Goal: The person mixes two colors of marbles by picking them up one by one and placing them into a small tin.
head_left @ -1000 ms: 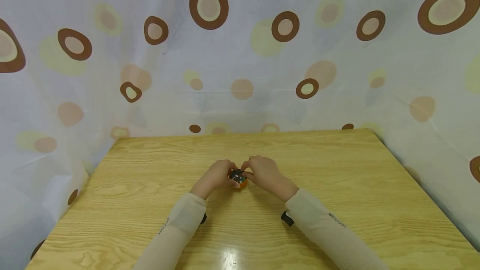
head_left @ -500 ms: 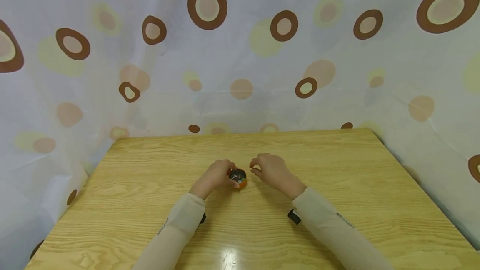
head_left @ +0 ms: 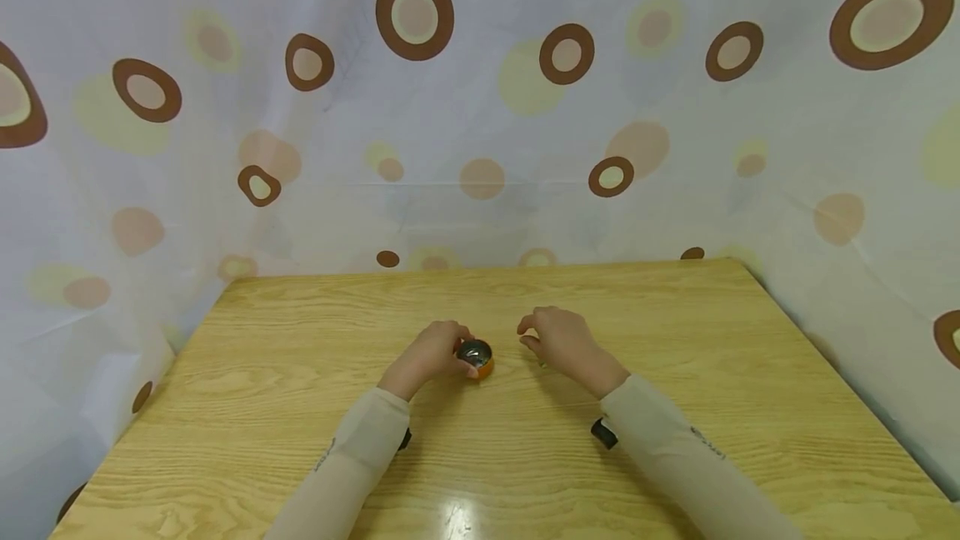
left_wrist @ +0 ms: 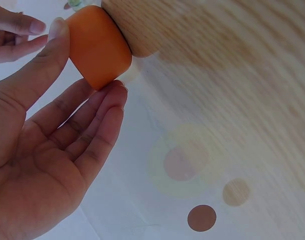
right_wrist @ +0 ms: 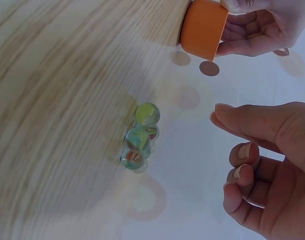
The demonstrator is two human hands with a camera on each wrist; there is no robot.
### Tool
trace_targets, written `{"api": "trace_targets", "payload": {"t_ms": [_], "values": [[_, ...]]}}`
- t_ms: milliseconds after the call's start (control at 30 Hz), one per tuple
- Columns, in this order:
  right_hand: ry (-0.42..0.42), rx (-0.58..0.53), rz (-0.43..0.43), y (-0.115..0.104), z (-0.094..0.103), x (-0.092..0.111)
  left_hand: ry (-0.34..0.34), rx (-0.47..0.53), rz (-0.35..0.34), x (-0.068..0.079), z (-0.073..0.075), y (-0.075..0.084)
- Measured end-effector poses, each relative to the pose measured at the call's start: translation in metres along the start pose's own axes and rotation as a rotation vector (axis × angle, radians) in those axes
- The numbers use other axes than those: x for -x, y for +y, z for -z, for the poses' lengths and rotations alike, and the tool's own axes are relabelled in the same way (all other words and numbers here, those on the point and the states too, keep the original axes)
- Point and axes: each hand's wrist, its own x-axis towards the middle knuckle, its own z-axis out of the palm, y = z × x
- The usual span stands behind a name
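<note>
My left hand (head_left: 433, 350) holds a small round orange cup (head_left: 483, 367) on the table, thumb on one side and fingers on the other. In the left wrist view its smooth orange wall (left_wrist: 98, 47) shows; from the head view its inside looks dark and shiny, its contents unclear. To the right of the cup, my right hand (head_left: 561, 340) hovers with loosely bent fingers and nothing visible between them. Close to that hand, several clear glass marbles (right_wrist: 138, 139) with yellow, green and red swirls sit bunched together on the table.
The light wooden table (head_left: 315, 440) reaches back to a white curtain (head_left: 480, 123) with brown, pink and yellow spots, which also hangs along both sides. A black camera strap part (head_left: 603, 433) shows under the right sleeve.
My right hand has drawn away from the cup toward the right, and a greenish bit now shows beneath it. The left hand and the cup have stayed in place.
</note>
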Motion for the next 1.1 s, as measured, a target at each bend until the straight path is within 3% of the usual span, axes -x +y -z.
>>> {"api": "trace_targets", "payload": {"t_ms": [667,1100], "values": [[-0.031,0.008,-0.062,0.023,0.009,0.004,0.005,0.020,0.004,0.001,0.005,0.004],[-0.074,0.008,-0.105,0.036,0.002,0.003,0.000,0.029,0.006,0.002,0.003,0.002]]}}
